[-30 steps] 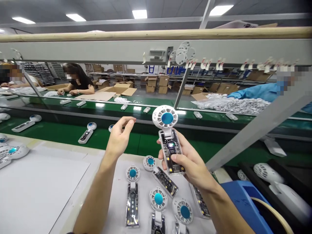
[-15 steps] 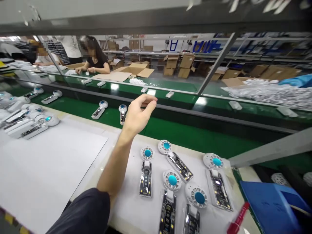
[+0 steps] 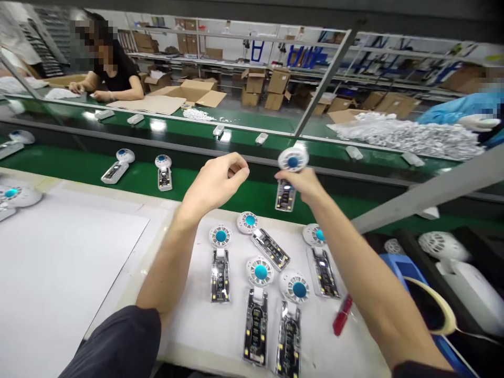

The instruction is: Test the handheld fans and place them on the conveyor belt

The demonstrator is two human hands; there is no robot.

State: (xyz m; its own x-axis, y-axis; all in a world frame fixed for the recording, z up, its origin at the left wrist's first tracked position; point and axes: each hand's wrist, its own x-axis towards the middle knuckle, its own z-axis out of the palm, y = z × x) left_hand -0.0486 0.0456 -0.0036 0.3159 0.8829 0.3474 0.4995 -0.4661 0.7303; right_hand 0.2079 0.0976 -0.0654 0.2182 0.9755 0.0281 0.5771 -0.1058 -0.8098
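My right hand (image 3: 301, 184) grips a handheld fan (image 3: 285, 195) over the green belt, its white round head up and its handle, with a bare circuit board, hanging down. To the left, my left hand (image 3: 220, 181) hovers above the belt's near edge, thumb and fingers curled together with nothing visible in them. Several more fans lie on the white work surface below my hands, among them one at the left (image 3: 220, 275), one lying slantwise (image 3: 271, 249) and one in front (image 3: 255, 325). They have blue hubs and dark boards in their handles.
A red marker (image 3: 342, 315) lies right of the fans. Two fans, one of them here (image 3: 164, 177), sit on the green belt (image 3: 220, 152) at left. A slanted metal post (image 3: 425, 184) crosses at right. Co-workers (image 3: 112, 68) sit beyond the rail, near cartons and white parts.
My right arm has come into view, its hand holding a fan above the belt. My left hand stays curled over the belt edge. The camera view has shifted.
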